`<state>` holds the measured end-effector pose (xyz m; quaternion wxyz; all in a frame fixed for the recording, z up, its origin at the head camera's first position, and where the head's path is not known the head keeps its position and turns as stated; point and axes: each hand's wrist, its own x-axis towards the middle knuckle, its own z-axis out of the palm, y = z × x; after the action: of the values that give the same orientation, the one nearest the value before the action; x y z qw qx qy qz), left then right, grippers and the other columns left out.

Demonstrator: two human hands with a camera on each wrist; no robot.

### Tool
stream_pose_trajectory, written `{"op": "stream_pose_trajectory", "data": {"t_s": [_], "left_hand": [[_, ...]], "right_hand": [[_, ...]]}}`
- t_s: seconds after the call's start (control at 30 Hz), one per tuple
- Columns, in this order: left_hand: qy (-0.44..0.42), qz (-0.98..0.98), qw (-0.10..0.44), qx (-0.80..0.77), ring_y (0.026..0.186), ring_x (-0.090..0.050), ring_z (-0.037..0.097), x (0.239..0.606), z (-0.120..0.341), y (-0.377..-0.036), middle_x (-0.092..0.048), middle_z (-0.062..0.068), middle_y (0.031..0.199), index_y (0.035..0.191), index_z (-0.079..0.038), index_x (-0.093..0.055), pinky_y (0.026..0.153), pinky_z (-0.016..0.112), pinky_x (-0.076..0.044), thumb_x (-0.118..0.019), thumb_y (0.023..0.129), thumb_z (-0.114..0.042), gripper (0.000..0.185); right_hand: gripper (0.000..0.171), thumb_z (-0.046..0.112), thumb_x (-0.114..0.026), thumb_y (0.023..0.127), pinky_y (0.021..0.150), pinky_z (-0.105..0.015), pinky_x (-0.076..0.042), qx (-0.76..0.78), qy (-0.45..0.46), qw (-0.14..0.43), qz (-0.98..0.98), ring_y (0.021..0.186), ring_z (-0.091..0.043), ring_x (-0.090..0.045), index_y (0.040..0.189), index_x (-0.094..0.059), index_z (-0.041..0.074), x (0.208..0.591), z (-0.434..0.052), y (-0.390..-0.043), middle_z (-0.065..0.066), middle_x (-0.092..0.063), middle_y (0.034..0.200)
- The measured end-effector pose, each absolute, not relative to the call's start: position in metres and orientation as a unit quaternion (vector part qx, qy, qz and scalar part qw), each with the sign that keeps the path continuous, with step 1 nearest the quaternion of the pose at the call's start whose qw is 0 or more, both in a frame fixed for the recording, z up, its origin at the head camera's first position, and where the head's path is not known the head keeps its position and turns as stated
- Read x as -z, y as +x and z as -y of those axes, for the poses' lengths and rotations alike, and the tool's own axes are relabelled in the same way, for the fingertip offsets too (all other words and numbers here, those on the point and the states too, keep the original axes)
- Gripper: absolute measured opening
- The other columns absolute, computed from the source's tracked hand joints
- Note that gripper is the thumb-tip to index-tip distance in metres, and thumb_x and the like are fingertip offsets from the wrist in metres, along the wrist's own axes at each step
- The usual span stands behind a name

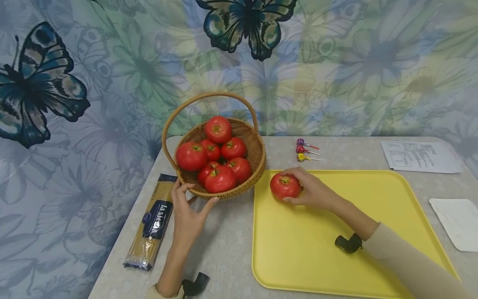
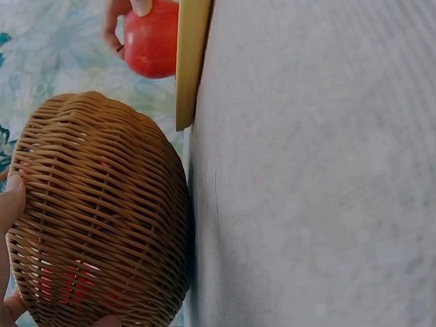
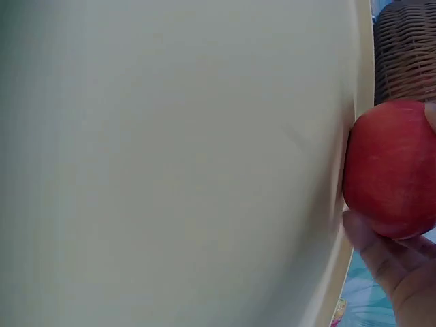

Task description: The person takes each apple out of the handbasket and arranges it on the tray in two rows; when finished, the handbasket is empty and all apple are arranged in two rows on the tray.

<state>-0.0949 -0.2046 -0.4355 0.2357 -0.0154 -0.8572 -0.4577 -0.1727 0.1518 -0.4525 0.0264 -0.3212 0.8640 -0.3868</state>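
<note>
A wicker basket (image 1: pixel 260 166) with a tall arched handle holds several red tomatoes (image 1: pixel 220 179). At its near left side my left hand (image 1: pixel 188 220) grips the rim, thumb spread along the front edge. The basket's woven side (image 2: pixel 102 204) fills the lower left of the left wrist view. Over on the yellow tray (image 1: pixel 298 253), my right hand (image 1: pixel 315 192) holds a single tomato (image 1: pixel 281 187) near the tray's far left corner, thumb on the near side and fingers on the far side. The right wrist view shows that tomato (image 3: pixel 392 170) low against the tray surface.
Left of the basket lies a pack of spaghetti (image 1: pixel 151 226). Behind the tray are three wrapped lollipops (image 1: pixel 301 149). A printed sheet (image 1: pixel 420 157) lies at the back right, and a white rectangular item (image 1: pixel 457 224) sits right of the tray. A patterned cloth (image 1: pixel 336 83) hangs behind the table.
</note>
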Motion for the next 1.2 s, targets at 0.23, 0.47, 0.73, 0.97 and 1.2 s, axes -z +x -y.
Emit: {"op": "stream_pose_trajectory", "data": {"t_s": [0.23,0.47,0.73,0.97,1.2], "left_hand": [[-0.019,0.855,0.233,0.464,0.144,-0.027,0.036,0.436,0.206,-0.094,-0.020,0.019,0.156,0.122,-0.004,-0.042,0.092,0.055,-0.055,-0.087,0.074,-0.026,0.070],[-0.018,0.855,0.238,0.461,0.144,-0.027,0.034,0.435,0.207,-0.093,-0.022,0.018,0.156,0.121,-0.004,-0.043,0.092,0.055,-0.055,-0.088,0.074,-0.024,0.069],[-0.030,0.856,0.242,0.456,0.143,-0.028,0.037,0.437,0.209,-0.094,-0.021,0.019,0.156,0.122,-0.003,-0.042,0.091,0.055,-0.055,-0.087,0.075,-0.023,0.068],[-0.019,0.866,0.230,0.443,0.143,-0.029,0.036,0.436,0.208,-0.094,-0.020,0.016,0.157,0.122,-0.007,-0.041,0.092,0.055,-0.055,-0.087,0.075,-0.029,0.070],[-0.014,0.867,0.228,0.443,0.143,-0.029,0.034,0.436,0.207,-0.094,-0.021,0.015,0.157,0.122,-0.007,-0.041,0.093,0.054,-0.055,-0.087,0.074,-0.030,0.070]], "right_hand": [[0.064,0.039,-0.080,0.081,0.094,-0.047,-0.056,0.343,-0.334,-0.006,-0.878,0.123,-0.035,-0.053,0.133,-0.050,0.017,0.435,-0.144,-0.172,-0.012,-0.043,0.143],[0.057,0.031,-0.078,0.084,0.097,-0.046,-0.053,0.336,-0.421,-0.103,-0.836,0.129,-0.030,-0.049,0.132,-0.052,0.014,0.388,-0.099,-0.181,-0.012,-0.046,0.143],[0.061,0.045,-0.071,0.088,0.097,-0.038,-0.053,0.321,-0.480,0.048,-0.815,0.116,-0.021,-0.058,0.139,-0.048,0.019,0.353,-0.032,-0.198,-0.005,-0.049,0.136],[0.068,0.051,-0.070,0.087,0.108,-0.041,-0.046,0.289,-0.451,0.158,-0.829,0.129,-0.019,-0.050,0.143,-0.044,0.022,0.357,-0.004,-0.210,-0.003,-0.049,0.141],[0.067,0.045,-0.073,0.086,0.106,-0.037,-0.048,0.288,-0.436,0.186,-0.832,0.127,-0.020,-0.052,0.140,-0.048,0.015,0.358,0.010,-0.212,-0.006,-0.053,0.138]]}}
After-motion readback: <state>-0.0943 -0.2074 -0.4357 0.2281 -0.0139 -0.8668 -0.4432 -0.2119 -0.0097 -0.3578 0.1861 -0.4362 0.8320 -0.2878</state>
